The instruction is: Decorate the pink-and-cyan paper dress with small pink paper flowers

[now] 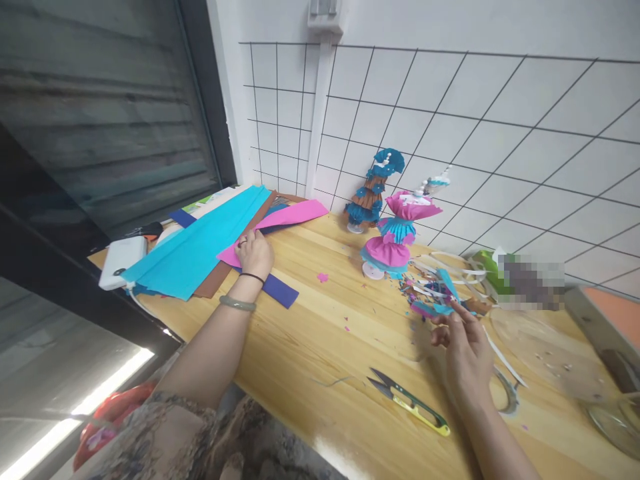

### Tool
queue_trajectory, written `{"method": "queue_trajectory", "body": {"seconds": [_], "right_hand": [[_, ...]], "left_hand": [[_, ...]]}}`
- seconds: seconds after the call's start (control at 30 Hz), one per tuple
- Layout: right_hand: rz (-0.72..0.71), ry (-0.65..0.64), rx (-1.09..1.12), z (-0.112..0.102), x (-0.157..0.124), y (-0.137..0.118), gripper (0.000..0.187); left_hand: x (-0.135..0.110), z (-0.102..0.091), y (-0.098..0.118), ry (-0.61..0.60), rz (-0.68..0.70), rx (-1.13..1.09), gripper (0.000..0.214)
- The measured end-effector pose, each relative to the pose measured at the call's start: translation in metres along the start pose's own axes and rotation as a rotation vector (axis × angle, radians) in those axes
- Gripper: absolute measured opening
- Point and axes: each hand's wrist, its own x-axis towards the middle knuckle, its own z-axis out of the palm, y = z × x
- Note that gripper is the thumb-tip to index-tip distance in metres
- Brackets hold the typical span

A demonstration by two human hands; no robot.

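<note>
At the left of the table, my left hand (pixel 254 253) has its fingers curled over the near part of a pink crepe paper strip (pixel 295 213). The strip lies across a dark blue strip (pixel 281 291) and the edge of a brown sheet (pixel 213 285). My right hand (pixel 467 350) hovers beside a heap of paper scraps (pixel 433 293), its fingers bent and apart; no object shows clearly in it. Below and left of that hand lie yellow-and-black thread snips (pixel 413 403). Two ruffled paper figures stand behind: a pink and blue one (pixel 393 247) and a brown and blue one (pixel 370 193).
A wide turquoise sheet (pixel 195 243) covers other papers on the left, next to a white power bank (pixel 123 261) with a cable. Toward the right are a tape roll (pixel 509 393), a clear plastic bag (pixel 550 350) and a glass jar (pixel 617 423). A gridded wall (pixel 450 133) backs the table.
</note>
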Motion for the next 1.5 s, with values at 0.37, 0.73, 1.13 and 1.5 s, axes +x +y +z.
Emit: {"method": "queue_trajectory", "body": {"seconds": [0.37, 0.73, 1.13, 1.5], "right_hand": [[-0.008, -0.050, -0.138, 0.008, -0.007, 0.002, 0.044], [0.001, -0.149, -0.211, 0.010, -0.008, 0.007, 0.039], [0.001, -0.180, -0.239, 0.011, -0.010, 0.008, 0.039], [0.019, -0.199, -0.245, 0.012, -0.010, 0.009, 0.042]], "left_hand": [[-0.030, -0.002, 0.030, -0.087, 0.530, -0.178, 0.026], [-0.062, 0.000, 0.063, -0.254, 0.879, -0.226, 0.028], [-0.062, -0.005, 0.065, -0.251, 0.904, -0.121, 0.032], [-0.063, -0.002, 0.070, -0.268, 0.886, -0.094, 0.033]]}}
